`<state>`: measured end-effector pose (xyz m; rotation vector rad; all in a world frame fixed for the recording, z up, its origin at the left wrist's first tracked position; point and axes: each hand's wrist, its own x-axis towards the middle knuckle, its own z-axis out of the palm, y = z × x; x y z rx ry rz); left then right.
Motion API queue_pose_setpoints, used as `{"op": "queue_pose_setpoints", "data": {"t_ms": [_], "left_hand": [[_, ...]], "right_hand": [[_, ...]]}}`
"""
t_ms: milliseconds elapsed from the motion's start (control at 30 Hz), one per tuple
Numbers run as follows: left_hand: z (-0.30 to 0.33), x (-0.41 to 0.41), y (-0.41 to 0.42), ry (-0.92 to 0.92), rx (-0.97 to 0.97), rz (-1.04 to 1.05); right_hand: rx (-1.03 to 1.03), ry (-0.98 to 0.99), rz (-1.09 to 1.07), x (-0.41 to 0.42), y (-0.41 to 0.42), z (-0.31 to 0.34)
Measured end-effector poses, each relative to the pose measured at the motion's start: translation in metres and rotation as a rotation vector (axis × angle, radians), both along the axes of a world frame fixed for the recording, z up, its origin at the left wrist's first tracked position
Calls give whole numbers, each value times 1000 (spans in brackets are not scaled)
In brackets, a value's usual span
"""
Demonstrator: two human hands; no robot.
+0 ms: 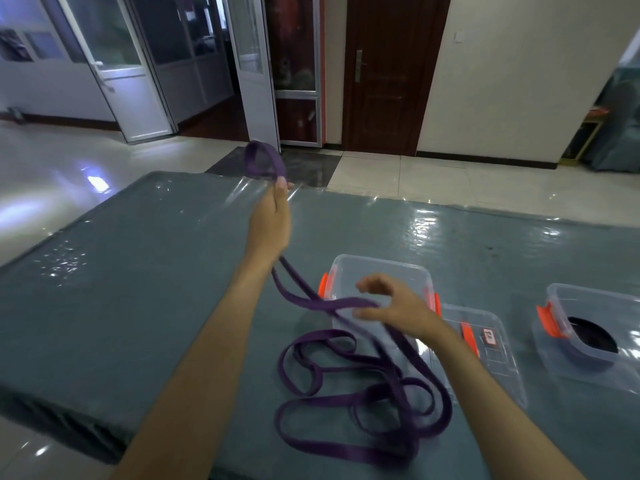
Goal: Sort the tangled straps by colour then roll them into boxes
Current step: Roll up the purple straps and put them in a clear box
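Observation:
A long purple strap lies in loose tangled loops on the grey-green table near its front edge. My left hand is raised far forward and pinches a loop of this strap, which sticks up above the fingers. From there the strap runs down to my right hand, which hovers over an empty clear box with orange latches. The right hand's fingers are spread and relaxed, and the strap passes under them. A second clear box at the right holds a rolled black strap.
A clear lid with an orange clip lies flat between the two boxes. The table is covered with shiny plastic film. Beyond it are a tiled floor, glass doors and a dark wooden door.

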<state>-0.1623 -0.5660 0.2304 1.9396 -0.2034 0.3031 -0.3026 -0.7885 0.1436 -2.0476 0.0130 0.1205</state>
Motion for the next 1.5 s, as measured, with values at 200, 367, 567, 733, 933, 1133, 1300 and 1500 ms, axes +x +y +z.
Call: {"op": "queue_pose_setpoints", "data": {"t_ms": [200,367,567,733,933,1133,1300,1500], "left_hand": [[-65,-53,-31,-35,239,-255],[-105,-82,-42,-54,370,-454],[-115,-83,-51,-48,482,-533],[-130,-75,-53,-13,393,-522],[-132,-65,-53,108,291,-525],[-126,-66,-56,245,108,-634],[-103,-72,-87,203,-102,-521],[-100,-70,-95,45,4,-524]], "right_hand": [[289,-68,-132,-12,15,-9],[498,-258,-399,-8,15,16],[563,-257,-605,-11,-9,16],[584,-194,-662,-9,-24,7],[477,-149,-621,-1,-37,-4],[614,-97,-638,9,-44,-2],[624,-73,-494,11,-40,2],[625,-35,-365,8,-37,5]]}}
